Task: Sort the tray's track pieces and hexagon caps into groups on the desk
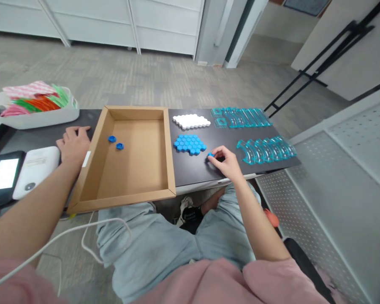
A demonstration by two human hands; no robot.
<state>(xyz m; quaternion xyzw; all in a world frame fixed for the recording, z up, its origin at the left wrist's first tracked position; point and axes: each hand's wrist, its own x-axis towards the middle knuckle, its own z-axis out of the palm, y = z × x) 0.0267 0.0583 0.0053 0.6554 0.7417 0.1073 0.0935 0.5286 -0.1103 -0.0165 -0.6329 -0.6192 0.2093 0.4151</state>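
Note:
My right hand [227, 162] pinches a small blue hexagonal piece [210, 155] just above the dark table. To its left lies a cluster of blue hexagonal pieces [190, 144], fitted edge to edge. Behind that cluster is a similar patch of white hexagonal pieces [191, 121]. Inside the shallow cardboard box [172, 169], two loose blue pieces [112, 139] rest near the left wall. My left hand [74, 143] lies on the table against the box's left side, its fingers stretched out.
Clear teal-edged curved plastic parts stand in two groups, one row [266, 150] near my right hand and another [242, 118] behind. A white basket [44, 116] holds colourful strips. A white device [38, 171] and a screen [3, 175] sit at left; a white cable [79, 228] crosses my lap.

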